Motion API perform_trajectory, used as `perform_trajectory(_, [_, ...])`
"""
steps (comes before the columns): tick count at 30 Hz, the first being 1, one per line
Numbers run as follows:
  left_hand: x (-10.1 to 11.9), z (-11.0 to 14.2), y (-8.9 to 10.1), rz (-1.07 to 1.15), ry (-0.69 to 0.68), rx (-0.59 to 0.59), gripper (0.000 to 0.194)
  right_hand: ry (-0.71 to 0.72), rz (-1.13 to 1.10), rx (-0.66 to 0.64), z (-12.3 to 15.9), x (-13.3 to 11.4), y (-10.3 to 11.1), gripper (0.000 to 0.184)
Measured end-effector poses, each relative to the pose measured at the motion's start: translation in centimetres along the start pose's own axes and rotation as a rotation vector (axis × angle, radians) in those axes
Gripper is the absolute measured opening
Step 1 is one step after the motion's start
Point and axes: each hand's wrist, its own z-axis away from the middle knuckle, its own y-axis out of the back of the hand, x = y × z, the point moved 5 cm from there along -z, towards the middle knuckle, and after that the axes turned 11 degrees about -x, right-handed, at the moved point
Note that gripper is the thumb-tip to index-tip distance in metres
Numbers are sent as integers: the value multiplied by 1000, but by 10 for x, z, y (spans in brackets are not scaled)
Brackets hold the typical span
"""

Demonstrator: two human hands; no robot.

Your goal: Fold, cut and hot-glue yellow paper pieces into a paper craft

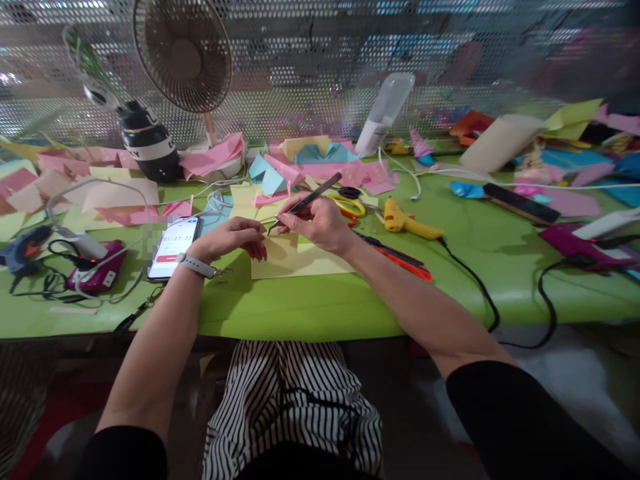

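Note:
My right hand is closed around a pair of dark tweezers, tips pointing down-left onto a yellow paper sheet lying on the green table. My left hand has its fingers curled and pinches the sheet's folded upper edge just left of the tweezer tips. A grey watch sits on that wrist.
A phone with a lit screen lies left of my hands. A yellow glue gun, scissors and an orange-black tool lie to the right. Pink, blue and yellow paper pieces, a fan, a black bottle and cables crowd the back.

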Motion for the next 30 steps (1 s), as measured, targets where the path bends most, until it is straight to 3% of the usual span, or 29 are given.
perform_trajectory(24, [-1, -2, 2, 15, -27, 8, 15, 22, 35, 41, 2, -3, 4, 33])
perform_trajectory(30, [-1, -1, 4, 8, -32, 32, 21, 62, 35, 146, 2, -9, 14, 31])
